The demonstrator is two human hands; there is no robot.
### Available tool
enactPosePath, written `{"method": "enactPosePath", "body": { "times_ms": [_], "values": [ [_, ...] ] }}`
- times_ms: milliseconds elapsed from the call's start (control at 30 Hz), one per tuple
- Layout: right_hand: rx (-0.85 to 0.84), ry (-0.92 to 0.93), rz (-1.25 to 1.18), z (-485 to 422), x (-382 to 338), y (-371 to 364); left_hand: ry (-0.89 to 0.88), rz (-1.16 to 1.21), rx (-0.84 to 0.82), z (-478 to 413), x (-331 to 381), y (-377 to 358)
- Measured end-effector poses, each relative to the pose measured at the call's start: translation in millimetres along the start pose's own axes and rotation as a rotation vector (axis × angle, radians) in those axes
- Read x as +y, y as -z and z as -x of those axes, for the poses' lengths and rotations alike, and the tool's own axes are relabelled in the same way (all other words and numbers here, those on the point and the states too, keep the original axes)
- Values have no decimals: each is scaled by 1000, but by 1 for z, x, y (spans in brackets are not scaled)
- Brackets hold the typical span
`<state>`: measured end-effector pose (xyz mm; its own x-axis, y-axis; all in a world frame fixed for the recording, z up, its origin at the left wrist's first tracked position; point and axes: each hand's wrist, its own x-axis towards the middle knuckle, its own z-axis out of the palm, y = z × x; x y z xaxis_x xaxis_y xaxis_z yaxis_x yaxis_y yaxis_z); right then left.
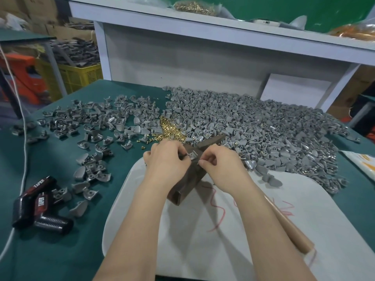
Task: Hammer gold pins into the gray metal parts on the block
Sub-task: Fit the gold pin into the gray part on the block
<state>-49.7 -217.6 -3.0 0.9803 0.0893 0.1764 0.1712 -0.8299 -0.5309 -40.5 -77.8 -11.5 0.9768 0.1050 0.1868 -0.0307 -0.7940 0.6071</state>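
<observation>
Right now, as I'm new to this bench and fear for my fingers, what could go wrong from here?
1. The left hand and right hand both crowd the gray part on the block; a hammer blow there could catch fingers.
2. The right hand's pinch hides whatever it holds, so a pin might seat crooked.
3. Loose gold pins lie close behind the block; jolts may scatter them.

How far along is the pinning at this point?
Done: a few pieces in the big right pile show gold heads; no count possible. In hand: left hand holds one gray part on the block, right hand pinches beside it; nothing is hammering yet. Left: the gold pin heap and the scattered left pile.
</observation>
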Motion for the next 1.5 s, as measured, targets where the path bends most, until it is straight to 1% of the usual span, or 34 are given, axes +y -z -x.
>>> {"method": "enactPosePath", "body": {
  "times_ms": [67,367,500,600,800,900,1033,1200,1333,1500],
  "values": [
    [2,7,28,0,-1,-1,0,8,2,0,0,0],
    [5,48,22,-1,-1,-6,-6,11,-11,-1,0,-1],
    [22,79,-44,0,-3,-5,0,21,-10,-1,0,-1],
    [0,87,-38,1,-5,-5,7,20,-7,-1,0,0],
    [2,98,-47,4,-11,-4,35,-6,49,0,0,1],
    [-29,111,-15,6,-16,-5,48,-6,69,0,0,1],
    [-27,127,67,7,-21,-8,49,-1,66,-1,0,1],
    [-34,112,58,9,-21,-7,52,5,65,-1,-1,0],
    [-41,151,139,9,-24,-8,50,9,61,-2,-1,-1],
    [-40,194,98,10,-22,-9,45,18,55,-1,0,0]
  ]
}}
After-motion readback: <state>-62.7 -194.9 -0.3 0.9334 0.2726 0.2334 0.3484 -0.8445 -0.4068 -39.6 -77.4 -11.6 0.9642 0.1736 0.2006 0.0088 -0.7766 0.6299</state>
